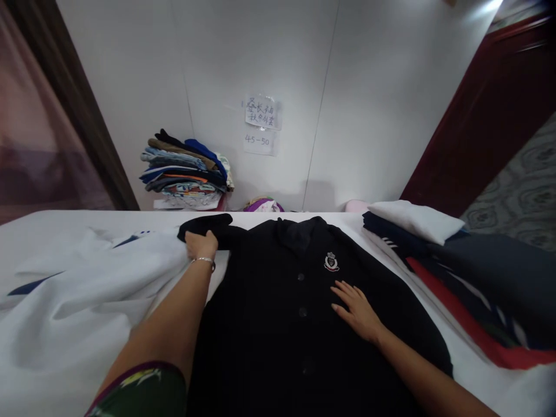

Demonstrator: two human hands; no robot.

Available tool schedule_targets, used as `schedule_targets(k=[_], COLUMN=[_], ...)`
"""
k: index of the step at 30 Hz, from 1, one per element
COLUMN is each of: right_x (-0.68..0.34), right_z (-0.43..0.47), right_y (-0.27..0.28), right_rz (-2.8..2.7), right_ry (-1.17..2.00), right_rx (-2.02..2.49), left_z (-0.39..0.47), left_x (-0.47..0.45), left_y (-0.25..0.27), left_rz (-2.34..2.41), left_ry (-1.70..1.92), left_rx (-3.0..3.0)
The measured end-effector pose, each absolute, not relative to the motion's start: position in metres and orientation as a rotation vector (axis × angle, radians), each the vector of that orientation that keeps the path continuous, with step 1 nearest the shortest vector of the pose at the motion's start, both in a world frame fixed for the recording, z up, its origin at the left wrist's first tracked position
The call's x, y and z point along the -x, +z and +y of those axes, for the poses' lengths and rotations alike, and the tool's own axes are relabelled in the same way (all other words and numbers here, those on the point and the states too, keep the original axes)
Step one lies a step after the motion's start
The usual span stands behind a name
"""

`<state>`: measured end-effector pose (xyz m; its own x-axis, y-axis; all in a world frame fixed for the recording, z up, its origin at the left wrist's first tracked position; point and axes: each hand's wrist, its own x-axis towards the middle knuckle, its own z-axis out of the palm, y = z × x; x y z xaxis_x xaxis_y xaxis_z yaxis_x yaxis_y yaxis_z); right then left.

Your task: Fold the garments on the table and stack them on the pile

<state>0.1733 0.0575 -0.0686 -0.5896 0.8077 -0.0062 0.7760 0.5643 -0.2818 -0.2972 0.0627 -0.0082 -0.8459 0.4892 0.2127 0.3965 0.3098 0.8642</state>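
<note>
**A:** What have I got under the hands right now?

**B:** A black jacket [278,313], laid face up on the white surface [65,220], collar toward the wall. It's a soft dark knit or wool, three dark buttons down the middle, with a small embroidered crest [331,262] on the chest.

**A:** From my seat, the left hand [200,244] is closed round the end of the jacket's sleeve [204,225], pinching the cuff where it sticks out sideways. There's a thin silver bracelet [205,260] on that wrist.

**B:** And the right hand [357,307] lies flat, fingers spread and open, palm pressing the jacket front just below the crest. It grips nothing.

**A:** Room to move?

**B:** Tight on both sides. Left, a rumpled white garment with navy trim [78,289] touches the sleeve end. Right, a pile of folded clothes [469,278], navy, red and white, sits just beside the jacket's shoulder edge, a white folded piece [414,220] on top.

**A:** Far edge?

**B:** The surface runs up near the white wall. Beyond it, a stack of folded coloured clothes [186,171], and two paper notes [263,124] taped above.
</note>
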Motion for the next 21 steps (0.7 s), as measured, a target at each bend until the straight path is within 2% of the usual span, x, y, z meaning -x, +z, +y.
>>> schedule_targets(k=[3, 5, 7, 10, 13, 17, 21], right_x=[-0.172, -0.171, -0.168, -0.164, -0.159, -0.156, -0.156], right_z=[0.057, 0.061, 0.075, 0.118, 0.175, 0.232, 0.251], right_y=[-0.068, -0.062, -0.049, -0.019, 0.005, 0.003, -0.022], right_rz=[-2.680, -2.681, -2.648, -2.507, -2.347, -2.193, -2.102], right_ry=[0.389, 0.462, 0.568, 0.448, 0.159, 0.287, 0.385], right_rx=[1.373, 1.368, 1.300, 1.190, 1.394, 1.757, 1.833], left_z=[0.068, 0.081, 0.098, 0.124, 0.146, 0.166, 0.169], left_x=[0.275, 0.260, 0.246, 0.228, 0.218, 0.221, 0.231], left_y=[0.004, 0.013, 0.017, 0.012, -0.002, -0.021, -0.035], left_rz=[2.657, 2.603, 2.437, 2.302, 2.312, 2.376, 2.411], left_ry=[1.604, 1.419, 1.162, 0.879, 0.771, 0.677, 0.595], left_rx=[-1.292, -1.751, -1.970, -1.956, -1.850, -1.650, -1.484])
